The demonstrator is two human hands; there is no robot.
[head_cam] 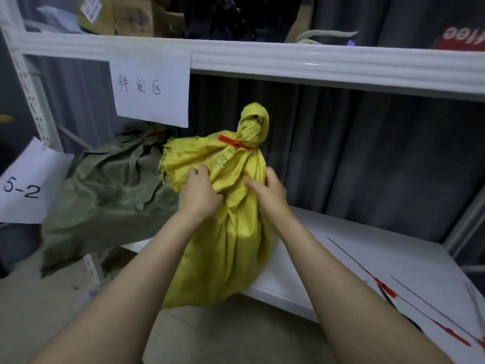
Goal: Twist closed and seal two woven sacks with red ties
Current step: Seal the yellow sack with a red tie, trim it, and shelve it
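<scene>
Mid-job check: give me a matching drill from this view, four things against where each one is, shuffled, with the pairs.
Things:
1. yellow sack
2. green sack
3. red tie
4. spare red ties

Places:
A. lying loose on the white shelf, at the right
B. gripped by the left hand and right hand
C. cinched round a twisted neck
D. slumped at the left, untouched

Pairs: 1-B, 2-D, 3-C, 4-A
</scene>
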